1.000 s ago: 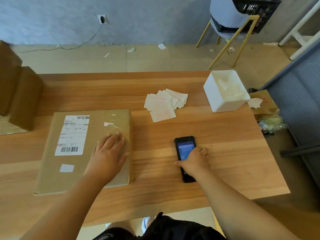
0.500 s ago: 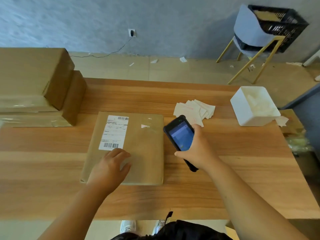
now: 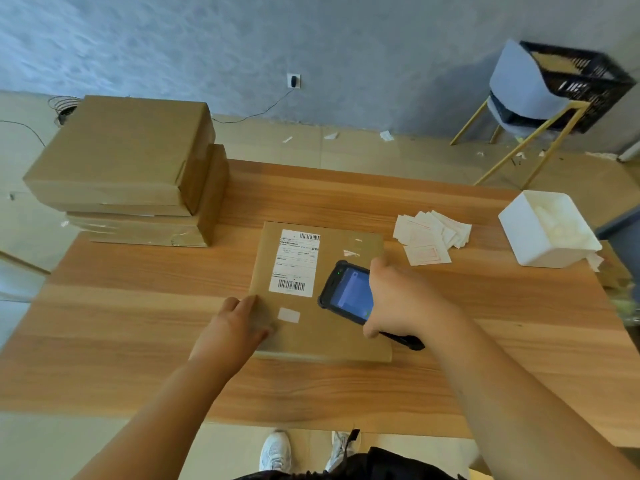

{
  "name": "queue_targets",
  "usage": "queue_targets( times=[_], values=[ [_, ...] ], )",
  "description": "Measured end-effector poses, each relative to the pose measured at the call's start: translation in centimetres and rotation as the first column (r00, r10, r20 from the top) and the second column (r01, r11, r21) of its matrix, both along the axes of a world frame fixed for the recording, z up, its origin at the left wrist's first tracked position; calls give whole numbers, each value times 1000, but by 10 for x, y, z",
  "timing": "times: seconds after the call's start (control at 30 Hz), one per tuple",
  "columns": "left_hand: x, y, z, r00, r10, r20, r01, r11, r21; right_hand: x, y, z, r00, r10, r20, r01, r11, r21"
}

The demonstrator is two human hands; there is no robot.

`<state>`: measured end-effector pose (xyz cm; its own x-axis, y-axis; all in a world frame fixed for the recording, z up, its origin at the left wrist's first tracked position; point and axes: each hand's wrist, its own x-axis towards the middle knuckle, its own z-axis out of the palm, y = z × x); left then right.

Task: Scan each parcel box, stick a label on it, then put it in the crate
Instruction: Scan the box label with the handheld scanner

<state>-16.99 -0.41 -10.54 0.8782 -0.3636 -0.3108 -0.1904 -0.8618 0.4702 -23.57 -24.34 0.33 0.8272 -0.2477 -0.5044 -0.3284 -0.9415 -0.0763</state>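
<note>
Parcel box: plain kraft brown. It bears a white shipping label with black text and barcodes, and a small blank white sticker.
Handheld scanner: black casing, blue screen, green indicator dot.
Loose labels: white with red outlined print.
Stacked boxes: kraft brown.
Table: orange-brown wood grain in lighter and darker bands.
Bin: white.
Crate: black lattice.
Chair: pale blue-grey shell, yellow legs.
Wall: mottled blue-grey.
Shoes: white.

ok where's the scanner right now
In the head view the handheld scanner sits in the right hand, held above the right half of the flat parcel box in the middle of the table, just right of its shipping label.
</note>
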Motion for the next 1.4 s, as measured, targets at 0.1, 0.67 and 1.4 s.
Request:
queue_targets(
  times=[0.1, 0.67, 1.4],
  values=[
    [2, 2, -4, 1000, -23, 4, 23, 1000, -15, -1, 5, 3, 998, 27, -53, -29, 999, -45],
    [8, -3, 3, 978, -125, 170, 115, 991, 66, -27, -8, -1, 975, -212, 73, 204, 973, 104],
    [-25, -169, -2, 865, -446, 229, 428, 895, 128, -131, -164, -147, 532, -845, 59, 839, 535, 97]
  ],
)
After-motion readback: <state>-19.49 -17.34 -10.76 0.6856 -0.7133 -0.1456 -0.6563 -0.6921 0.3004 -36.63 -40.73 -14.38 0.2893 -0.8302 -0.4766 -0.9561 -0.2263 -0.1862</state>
